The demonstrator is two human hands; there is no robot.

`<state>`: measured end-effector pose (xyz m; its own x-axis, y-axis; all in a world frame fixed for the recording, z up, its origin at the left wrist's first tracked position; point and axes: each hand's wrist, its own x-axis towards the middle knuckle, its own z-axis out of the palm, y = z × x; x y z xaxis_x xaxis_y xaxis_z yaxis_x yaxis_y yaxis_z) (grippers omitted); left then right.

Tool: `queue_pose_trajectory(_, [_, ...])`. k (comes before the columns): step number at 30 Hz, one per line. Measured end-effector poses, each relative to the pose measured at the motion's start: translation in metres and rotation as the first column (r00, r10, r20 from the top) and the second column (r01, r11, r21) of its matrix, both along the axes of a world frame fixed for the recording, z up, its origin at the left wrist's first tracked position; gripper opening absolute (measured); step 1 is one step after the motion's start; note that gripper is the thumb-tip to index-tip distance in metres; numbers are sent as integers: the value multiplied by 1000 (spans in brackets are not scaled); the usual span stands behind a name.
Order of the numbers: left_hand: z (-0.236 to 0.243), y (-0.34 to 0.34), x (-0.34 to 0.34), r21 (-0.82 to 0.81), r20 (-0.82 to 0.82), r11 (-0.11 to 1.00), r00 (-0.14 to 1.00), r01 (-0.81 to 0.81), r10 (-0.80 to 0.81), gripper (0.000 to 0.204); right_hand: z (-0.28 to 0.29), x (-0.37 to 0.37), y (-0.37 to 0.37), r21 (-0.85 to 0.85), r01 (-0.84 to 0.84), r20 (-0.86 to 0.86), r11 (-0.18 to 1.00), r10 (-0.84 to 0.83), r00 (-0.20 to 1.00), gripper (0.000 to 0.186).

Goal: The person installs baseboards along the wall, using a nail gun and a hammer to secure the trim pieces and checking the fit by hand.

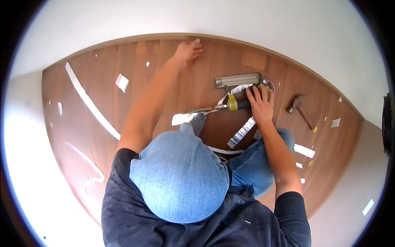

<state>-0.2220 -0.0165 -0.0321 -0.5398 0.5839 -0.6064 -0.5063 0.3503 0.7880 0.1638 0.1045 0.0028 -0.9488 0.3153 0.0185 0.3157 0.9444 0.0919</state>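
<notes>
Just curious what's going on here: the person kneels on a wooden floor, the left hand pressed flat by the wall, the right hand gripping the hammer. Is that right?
Not quite. In the head view the right hand rests on a nail gun with a hose, not the hammer, which lies untouched on the wooden floor further right. The left hand is indeed pressed down by the wall.

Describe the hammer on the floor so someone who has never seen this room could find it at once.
Start at the brown wooden floor where it meets the white wall. To the right of the right hand, which rests on the yellow and grey nail gun, lies the hammer, apart from both. Its dark head and slim wooden handle set it apart from the white scraps around it.
</notes>
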Motion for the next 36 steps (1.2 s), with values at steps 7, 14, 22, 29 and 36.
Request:
queue_pose_trajectory(7, [6,-3,-23,40,108,996,991,75,-79,76,3,-10,-5,27,19,-7,999,-19,1000,51])
queue_pose_trajectory(14, [-7,5,-38,54,118,994,988,97,-103,72,69,-17,-10,-355,119,-18,927,-134,991,60])
queue_pose_trajectory(22, [-21,10,-33,206,123,972,989,-109,85,60,2,188,196,151,704,155,694,-720,676,70])
queue_pose_trajectory(29, [-21,5,-38,188,128,972,985,-138,115,53,-24,180,227,76,640,604,765,-546,581,56])
queue_pose_trajectory(36, [-9,14,-45,119,227,990,973,-71,42,53,100,84,224,33,554,788,832,-363,498,43])
